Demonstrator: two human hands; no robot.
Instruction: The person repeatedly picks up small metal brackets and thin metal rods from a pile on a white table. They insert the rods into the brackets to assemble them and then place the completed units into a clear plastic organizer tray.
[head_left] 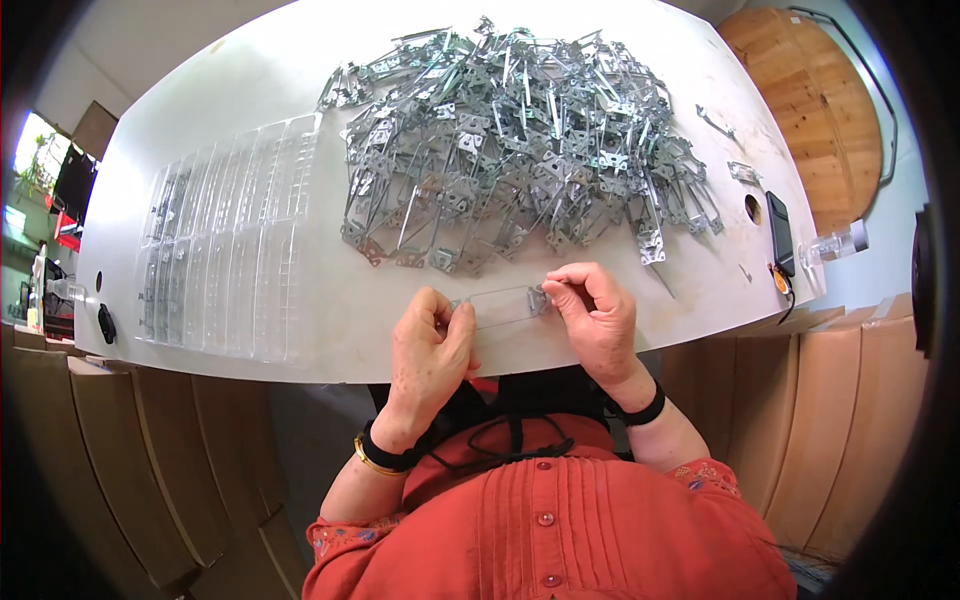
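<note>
Near the table's front edge, my left hand and my right hand hold a metal part with thin wire rods between them. Its rods run across from one hand to the other, and a small metal plate shows at the right end. Fingers of my left hand are closed on the left end, which they mostly hide. My right thumb and fingers pinch the other end. Beyond my hands lies a large tangled heap of silvery metal brackets with rods.
Clear slotted plastic trays lie at the left, with metal parts in the leftmost slots. A black phone, a clear bottle and a few loose brackets are at the right. Cardboard boxes flank me below the white table.
</note>
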